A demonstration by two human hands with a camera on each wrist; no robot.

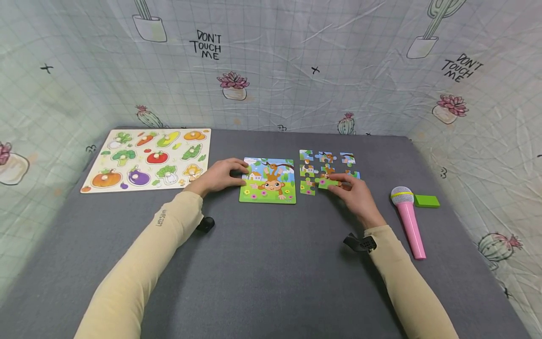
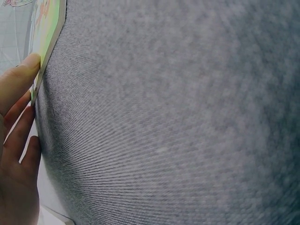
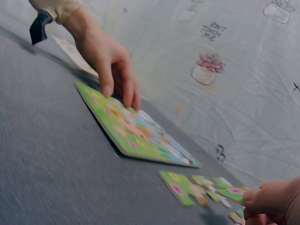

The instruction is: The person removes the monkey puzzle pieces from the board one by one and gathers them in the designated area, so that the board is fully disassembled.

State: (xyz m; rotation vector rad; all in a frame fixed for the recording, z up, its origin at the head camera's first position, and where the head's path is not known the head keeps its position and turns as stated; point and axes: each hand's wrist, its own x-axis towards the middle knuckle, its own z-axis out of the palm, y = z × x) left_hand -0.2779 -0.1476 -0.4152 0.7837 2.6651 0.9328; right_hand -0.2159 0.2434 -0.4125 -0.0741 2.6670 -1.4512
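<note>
A square picture board of a monkey (image 1: 272,184) lies flat on the grey table. My left hand (image 1: 219,175) rests its thumb and fingertips along the board's left edge, the fingers fairly straight. In the left wrist view, the thumb (image 2: 21,79) touches the board's rim. To the board's right, my right hand (image 1: 357,198) pinches a green jigsaw piece (image 1: 325,183) with a pink flower, holding it slightly above the table. Around it lie several loose jigsaw pieces (image 1: 307,187) in spaced rows, some partly hidden by the right hand.
A vegetable peg puzzle board (image 1: 146,174) lies at the far left. On the right are a pink toy microphone (image 1: 410,226) and a green block (image 1: 426,201). A printed cloth (image 1: 275,94) hangs behind the table (image 1: 262,263) and along its sides.
</note>
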